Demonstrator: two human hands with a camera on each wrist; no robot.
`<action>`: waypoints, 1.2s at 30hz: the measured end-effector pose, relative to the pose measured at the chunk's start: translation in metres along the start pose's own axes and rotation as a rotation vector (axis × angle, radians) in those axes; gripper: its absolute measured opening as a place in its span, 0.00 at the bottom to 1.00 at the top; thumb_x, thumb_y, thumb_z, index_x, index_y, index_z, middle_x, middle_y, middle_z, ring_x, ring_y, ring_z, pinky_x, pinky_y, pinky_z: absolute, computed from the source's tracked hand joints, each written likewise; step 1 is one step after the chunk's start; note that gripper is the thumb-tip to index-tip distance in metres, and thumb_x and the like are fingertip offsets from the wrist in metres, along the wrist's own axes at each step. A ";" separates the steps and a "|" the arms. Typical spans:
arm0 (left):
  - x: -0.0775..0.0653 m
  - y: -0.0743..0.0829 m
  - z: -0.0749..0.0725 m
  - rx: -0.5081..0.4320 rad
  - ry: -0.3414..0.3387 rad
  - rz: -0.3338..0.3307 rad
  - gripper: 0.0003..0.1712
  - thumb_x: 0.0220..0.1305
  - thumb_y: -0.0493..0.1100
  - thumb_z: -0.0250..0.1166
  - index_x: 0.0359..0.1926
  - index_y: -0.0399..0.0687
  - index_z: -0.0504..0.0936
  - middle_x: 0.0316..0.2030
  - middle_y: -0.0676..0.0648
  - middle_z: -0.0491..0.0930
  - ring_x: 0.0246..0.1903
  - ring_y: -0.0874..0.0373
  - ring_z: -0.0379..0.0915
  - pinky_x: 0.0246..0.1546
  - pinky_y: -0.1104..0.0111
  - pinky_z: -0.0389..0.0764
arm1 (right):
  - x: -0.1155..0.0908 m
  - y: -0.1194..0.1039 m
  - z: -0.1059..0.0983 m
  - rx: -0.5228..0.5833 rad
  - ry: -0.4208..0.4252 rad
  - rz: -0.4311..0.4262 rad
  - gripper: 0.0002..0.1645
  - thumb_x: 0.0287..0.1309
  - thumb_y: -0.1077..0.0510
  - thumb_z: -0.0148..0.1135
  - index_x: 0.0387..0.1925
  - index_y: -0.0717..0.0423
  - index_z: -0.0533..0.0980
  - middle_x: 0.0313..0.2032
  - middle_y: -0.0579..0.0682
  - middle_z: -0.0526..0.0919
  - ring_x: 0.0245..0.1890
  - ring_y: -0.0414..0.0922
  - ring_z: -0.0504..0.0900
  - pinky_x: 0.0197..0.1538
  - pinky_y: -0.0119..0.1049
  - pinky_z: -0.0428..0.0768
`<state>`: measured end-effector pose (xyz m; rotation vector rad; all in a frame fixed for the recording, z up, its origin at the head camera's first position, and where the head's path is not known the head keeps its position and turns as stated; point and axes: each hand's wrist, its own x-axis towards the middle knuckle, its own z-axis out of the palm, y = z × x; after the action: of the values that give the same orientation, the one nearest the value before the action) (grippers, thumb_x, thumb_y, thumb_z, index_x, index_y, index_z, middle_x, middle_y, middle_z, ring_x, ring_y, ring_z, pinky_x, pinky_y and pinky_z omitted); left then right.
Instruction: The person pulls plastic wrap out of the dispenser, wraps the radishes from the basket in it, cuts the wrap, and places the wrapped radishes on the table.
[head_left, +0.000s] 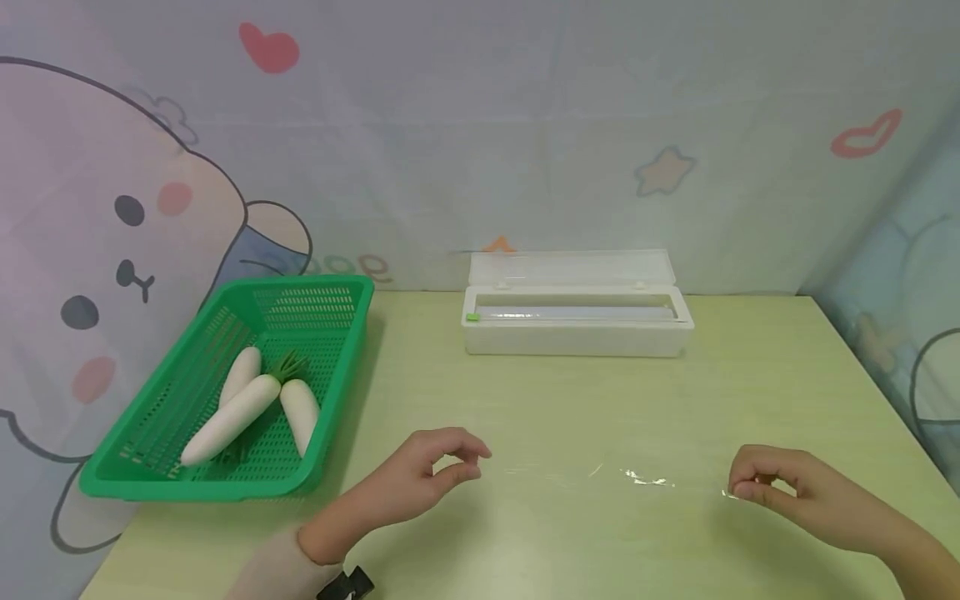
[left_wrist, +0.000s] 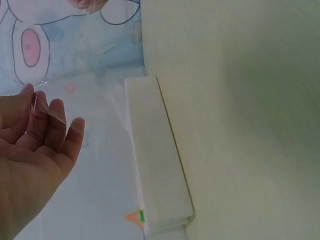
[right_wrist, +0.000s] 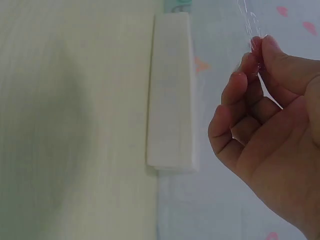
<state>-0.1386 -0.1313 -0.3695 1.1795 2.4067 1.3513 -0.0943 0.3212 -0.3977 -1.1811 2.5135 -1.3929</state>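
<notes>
A clear sheet of cling film [head_left: 647, 480] stretches between the two hands above the table, showing mainly by its glints. My left hand [head_left: 420, 473] pinches one end between thumb and index finger; in the left wrist view the other fingers of the left hand [left_wrist: 42, 142] are spread with film across them. At the opposite end, my right hand [head_left: 813, 500] pinches a gathered corner, and the right wrist view has film strands rising from the fingertips [right_wrist: 256, 45]. Behind them stands a white cling film dispenser [head_left: 577, 340], lid raised, roll [head_left: 570, 313] inside, with a small green slider [head_left: 472, 317] at its left.
A green plastic basket [head_left: 341, 392] sits at the left of the pale table [head_left: 525, 392]. It contains white radishes [head_left: 232, 421], one with green leaf stubs [head_left: 288, 365]. A printed curtain [head_left: 465, 150] hangs along the back and the right side.
</notes>
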 end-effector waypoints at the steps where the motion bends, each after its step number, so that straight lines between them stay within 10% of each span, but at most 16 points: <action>1: -0.002 -0.004 0.002 0.005 -0.003 -0.018 0.07 0.65 0.37 0.63 0.43 0.43 0.81 0.36 0.49 0.82 0.39 0.62 0.76 0.41 0.68 0.77 | 0.000 0.006 0.004 0.026 -0.014 -0.013 0.24 0.56 0.81 0.53 0.37 0.48 0.74 0.33 0.42 0.76 0.31 0.38 0.73 0.30 0.32 0.71; 14: -0.004 -0.052 0.035 0.131 -0.211 -0.169 0.03 0.62 0.35 0.65 0.32 0.46 0.84 0.31 0.57 0.81 0.34 0.71 0.72 0.40 0.74 0.76 | 0.000 0.044 0.027 0.006 -0.128 0.132 0.11 0.63 0.68 0.57 0.36 0.47 0.75 0.31 0.42 0.78 0.30 0.34 0.75 0.28 0.29 0.71; 30: -0.003 -0.058 0.037 0.407 -0.275 -0.046 0.04 0.57 0.40 0.69 0.27 0.52 0.84 0.26 0.62 0.74 0.28 0.75 0.64 0.37 0.76 0.68 | -0.007 0.056 0.047 -0.051 -0.198 0.207 0.07 0.61 0.62 0.61 0.31 0.45 0.78 0.30 0.32 0.78 0.30 0.25 0.70 0.27 0.27 0.70; 36: -0.008 -0.056 0.034 0.473 -0.317 -0.131 0.02 0.58 0.42 0.68 0.29 0.53 0.86 0.26 0.63 0.79 0.29 0.75 0.69 0.47 0.68 0.74 | -0.001 0.061 0.051 -0.098 -0.210 0.182 0.08 0.61 0.64 0.61 0.32 0.46 0.78 0.29 0.32 0.77 0.30 0.25 0.69 0.27 0.28 0.70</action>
<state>-0.1490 -0.1303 -0.4349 1.1925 2.5725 0.5163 -0.1111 0.3040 -0.4736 -1.0212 2.4923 -1.0568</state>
